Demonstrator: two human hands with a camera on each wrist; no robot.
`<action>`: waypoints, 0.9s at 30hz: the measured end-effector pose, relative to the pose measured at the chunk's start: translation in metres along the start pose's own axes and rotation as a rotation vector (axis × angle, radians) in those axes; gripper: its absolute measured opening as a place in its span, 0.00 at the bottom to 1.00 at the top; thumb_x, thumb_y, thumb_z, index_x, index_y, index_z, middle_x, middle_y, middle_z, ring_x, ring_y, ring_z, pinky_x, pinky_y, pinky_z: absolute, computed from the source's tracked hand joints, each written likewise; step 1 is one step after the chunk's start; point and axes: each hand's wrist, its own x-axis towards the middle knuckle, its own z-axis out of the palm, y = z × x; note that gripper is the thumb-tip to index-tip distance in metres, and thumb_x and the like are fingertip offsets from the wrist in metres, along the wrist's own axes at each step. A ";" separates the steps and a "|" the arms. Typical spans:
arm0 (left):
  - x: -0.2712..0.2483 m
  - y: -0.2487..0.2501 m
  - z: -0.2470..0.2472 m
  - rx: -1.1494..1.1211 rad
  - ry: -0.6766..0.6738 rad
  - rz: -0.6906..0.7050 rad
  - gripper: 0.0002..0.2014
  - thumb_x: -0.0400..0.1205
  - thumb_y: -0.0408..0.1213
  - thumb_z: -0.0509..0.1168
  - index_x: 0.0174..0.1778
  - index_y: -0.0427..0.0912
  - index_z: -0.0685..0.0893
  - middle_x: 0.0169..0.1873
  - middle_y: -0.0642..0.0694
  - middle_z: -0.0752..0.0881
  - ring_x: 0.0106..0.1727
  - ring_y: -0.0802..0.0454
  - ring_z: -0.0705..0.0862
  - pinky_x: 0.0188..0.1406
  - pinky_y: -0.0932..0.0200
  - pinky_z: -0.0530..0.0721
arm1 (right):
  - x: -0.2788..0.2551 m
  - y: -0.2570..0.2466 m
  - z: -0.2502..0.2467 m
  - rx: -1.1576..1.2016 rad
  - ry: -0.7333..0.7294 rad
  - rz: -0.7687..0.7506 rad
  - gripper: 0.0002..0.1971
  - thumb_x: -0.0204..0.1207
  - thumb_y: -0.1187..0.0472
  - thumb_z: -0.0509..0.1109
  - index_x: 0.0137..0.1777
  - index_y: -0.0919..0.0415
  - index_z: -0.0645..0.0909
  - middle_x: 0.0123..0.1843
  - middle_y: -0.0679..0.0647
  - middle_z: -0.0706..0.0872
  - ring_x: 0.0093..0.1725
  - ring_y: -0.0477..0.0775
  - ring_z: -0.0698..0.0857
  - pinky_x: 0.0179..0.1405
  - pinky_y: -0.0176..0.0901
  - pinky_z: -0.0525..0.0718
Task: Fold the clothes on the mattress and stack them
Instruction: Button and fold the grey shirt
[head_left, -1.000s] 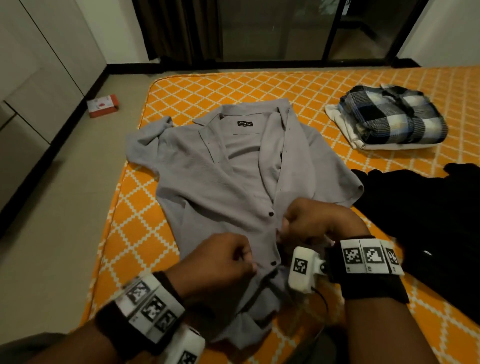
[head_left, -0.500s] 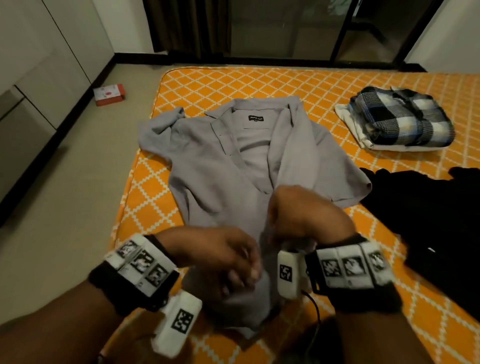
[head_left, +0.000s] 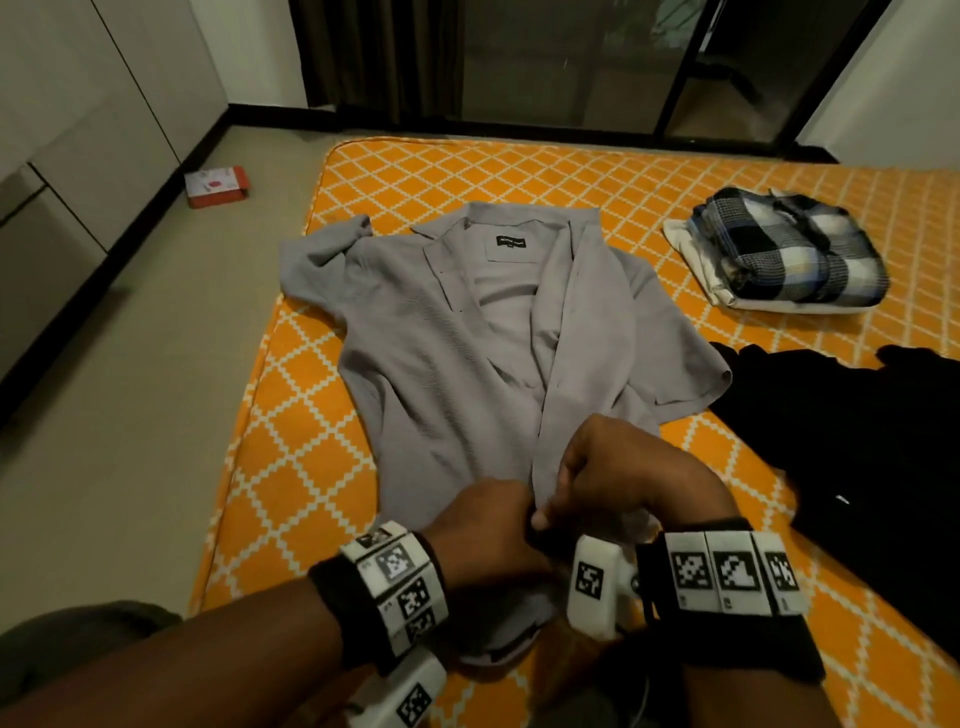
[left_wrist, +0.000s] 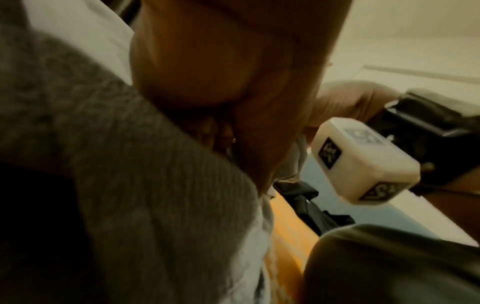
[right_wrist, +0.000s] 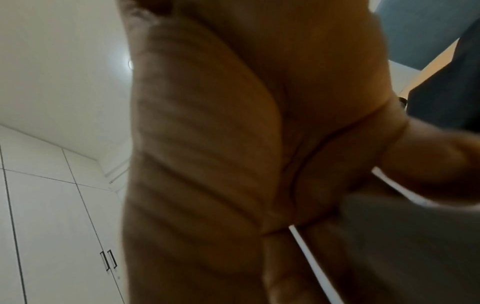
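A grey button-up shirt lies face up on the orange mattress, collar away from me, its front partly open. Both hands meet at the lower front placket. My left hand pinches the left front edge, and my right hand pinches the right front edge against it. In the left wrist view the grey shirt fills the left side under my curled left hand. The right wrist view shows mostly my right hand, blurred, with grey cloth at the lower right.
A folded plaid shirt sits on a folded white garment at the back right. A black garment lies unfolded to the right of the grey shirt. A small red box lies on the floor by the cabinets.
Both hands have shifted along the shirt's lower front, drawing the two front edges together. The head view has tilted and moved a little.
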 end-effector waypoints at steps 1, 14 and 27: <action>0.002 -0.002 0.005 0.011 0.031 -0.009 0.14 0.77 0.50 0.77 0.33 0.53 0.78 0.31 0.53 0.83 0.34 0.56 0.83 0.33 0.62 0.74 | -0.002 0.003 0.000 0.007 -0.031 -0.003 0.21 0.57 0.42 0.92 0.36 0.59 0.94 0.33 0.50 0.93 0.39 0.49 0.92 0.44 0.48 0.91; 0.001 -0.028 -0.062 -0.185 0.011 -0.256 0.10 0.73 0.38 0.84 0.39 0.38 0.92 0.32 0.43 0.93 0.34 0.47 0.93 0.38 0.48 0.92 | 0.031 0.018 0.017 0.266 0.232 -0.037 0.36 0.56 0.26 0.84 0.31 0.65 0.88 0.26 0.50 0.90 0.31 0.50 0.90 0.37 0.49 0.88; 0.011 -0.027 -0.042 -0.256 0.137 -0.198 0.07 0.74 0.41 0.83 0.37 0.45 0.92 0.31 0.50 0.92 0.34 0.55 0.91 0.37 0.59 0.89 | 0.045 0.012 0.015 0.391 0.243 -0.094 0.05 0.69 0.69 0.84 0.40 0.63 0.91 0.33 0.55 0.93 0.34 0.52 0.93 0.42 0.49 0.94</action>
